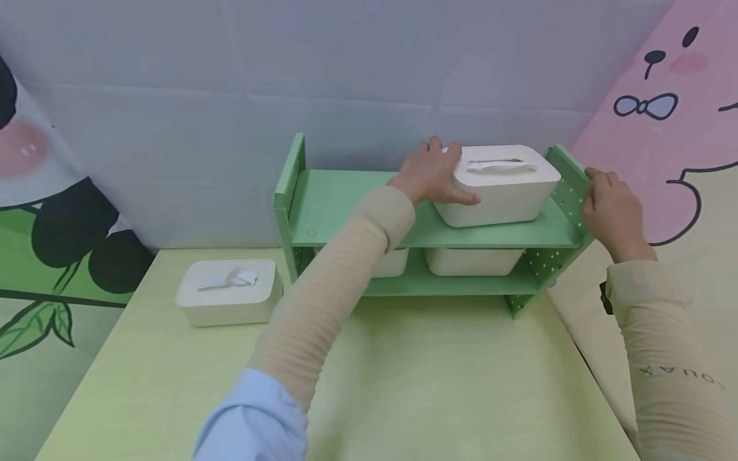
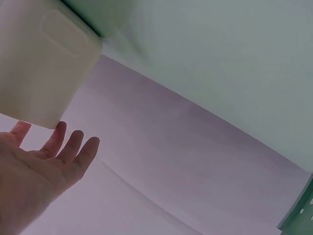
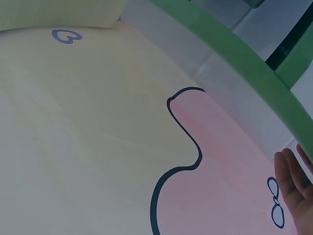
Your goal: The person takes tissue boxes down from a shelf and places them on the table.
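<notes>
A white tissue box (image 1: 490,203), a tissue in its top slot, stands on the upper board of a small green shelf (image 1: 346,208), toward its right side. My left hand (image 1: 429,174) is at the box's left end, thumb along the front face and fingers spread over the far corner. The left wrist view shows those fingers (image 2: 73,147) extended, fingertips right at the edge of the box (image 2: 49,68). Beside the shelf's right side panel is my right hand (image 1: 615,208). In the right wrist view its fairly straight fingers (image 3: 288,171) lie close to the green panel edge (image 3: 244,54).
Another white tissue box (image 1: 225,307) rests on the pale green table (image 1: 403,384), left of the shelf. Two white containers (image 1: 475,261) sit on the lower board, one partly behind my left forearm. A grey-blue backdrop (image 1: 346,64) with cartoon figures hangs behind.
</notes>
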{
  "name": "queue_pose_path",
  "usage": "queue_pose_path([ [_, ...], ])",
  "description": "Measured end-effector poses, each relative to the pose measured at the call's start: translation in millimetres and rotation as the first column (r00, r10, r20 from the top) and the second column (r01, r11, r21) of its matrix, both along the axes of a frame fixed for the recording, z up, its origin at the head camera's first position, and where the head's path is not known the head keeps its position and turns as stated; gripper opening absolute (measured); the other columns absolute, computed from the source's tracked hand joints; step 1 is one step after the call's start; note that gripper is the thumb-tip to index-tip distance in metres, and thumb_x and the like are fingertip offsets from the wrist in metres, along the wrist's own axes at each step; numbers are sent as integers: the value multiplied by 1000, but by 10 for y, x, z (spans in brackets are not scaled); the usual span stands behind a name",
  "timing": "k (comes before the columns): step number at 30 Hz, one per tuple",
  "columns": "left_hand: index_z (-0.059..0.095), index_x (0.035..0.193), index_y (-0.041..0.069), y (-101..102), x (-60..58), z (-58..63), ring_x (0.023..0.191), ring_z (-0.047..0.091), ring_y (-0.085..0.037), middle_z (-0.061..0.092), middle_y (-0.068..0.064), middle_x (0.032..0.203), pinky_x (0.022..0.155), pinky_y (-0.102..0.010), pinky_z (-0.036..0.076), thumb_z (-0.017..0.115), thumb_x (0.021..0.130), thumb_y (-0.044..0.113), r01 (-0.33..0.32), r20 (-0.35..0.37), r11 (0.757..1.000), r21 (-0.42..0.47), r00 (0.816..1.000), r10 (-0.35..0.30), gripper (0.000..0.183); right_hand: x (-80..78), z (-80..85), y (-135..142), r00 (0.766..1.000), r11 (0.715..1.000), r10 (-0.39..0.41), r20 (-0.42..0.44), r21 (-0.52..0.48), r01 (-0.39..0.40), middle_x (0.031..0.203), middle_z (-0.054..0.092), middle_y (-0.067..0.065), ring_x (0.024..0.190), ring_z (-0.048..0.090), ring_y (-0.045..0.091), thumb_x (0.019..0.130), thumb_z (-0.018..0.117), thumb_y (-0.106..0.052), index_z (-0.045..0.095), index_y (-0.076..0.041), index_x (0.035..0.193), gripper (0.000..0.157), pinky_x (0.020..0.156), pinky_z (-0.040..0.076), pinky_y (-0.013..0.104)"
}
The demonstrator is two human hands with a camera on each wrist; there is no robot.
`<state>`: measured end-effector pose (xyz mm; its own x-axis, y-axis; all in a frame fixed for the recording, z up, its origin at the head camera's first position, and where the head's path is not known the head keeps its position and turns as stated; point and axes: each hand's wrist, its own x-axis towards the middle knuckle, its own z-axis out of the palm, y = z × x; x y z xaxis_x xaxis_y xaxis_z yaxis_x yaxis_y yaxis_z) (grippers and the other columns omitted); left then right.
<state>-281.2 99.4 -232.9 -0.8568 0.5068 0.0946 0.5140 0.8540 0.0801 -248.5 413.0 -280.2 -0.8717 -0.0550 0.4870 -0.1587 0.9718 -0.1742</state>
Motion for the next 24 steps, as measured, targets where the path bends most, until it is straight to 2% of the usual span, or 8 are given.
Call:
queue_pose_path([
  [3,19,143,23,14,-27,20,121,38,-29,31,-12,141,95,-40,40,44,69,80,11,23,1000,-7,1000,-10,97,-4,14,-18,1000,1000,-9,3,-2,9,117,47,35,98,44,48,91,27,-4,39,10,130,43,82,36,60],
  [6,10,147,25,49,-59,15,130,31,-30,25,-10,147,101,-44,35,42,69,81,26,55,1000,3,998,-27,100,-7,15,-40,1000,1000,-21,11,-11,21,119,46,34,100,43,48,91,27,-4,39,10,130,43,83,35,61],
  [14,7,147,25,118,-125,-30,136,21,-29,19,-9,149,107,-41,27,46,73,75,35,137,998,46,990,-41,98,-20,-56,-88,999,999,-35,37,-19,36,118,46,34,97,44,47,91,28,-3,38,10,131,44,80,35,61],
  [21,13,146,22,104,-172,16,132,22,-29,16,-11,148,102,-35,34,50,73,71,32,171,997,70,984,-44,95,-42,-9,-121,999,999,-39,-5,-10,39,116,47,34,95,44,47,90,29,-3,40,11,128,42,78,36,60],
  [24,12,146,22,79,-184,48,131,22,-30,13,-13,148,100,-34,37,52,73,71,34,189,997,69,981,-47,97,-55,13,-136,999,999,-49,4,-5,49,117,47,35,96,44,48,90,28,-4,39,10,130,43,78,36,60],
])
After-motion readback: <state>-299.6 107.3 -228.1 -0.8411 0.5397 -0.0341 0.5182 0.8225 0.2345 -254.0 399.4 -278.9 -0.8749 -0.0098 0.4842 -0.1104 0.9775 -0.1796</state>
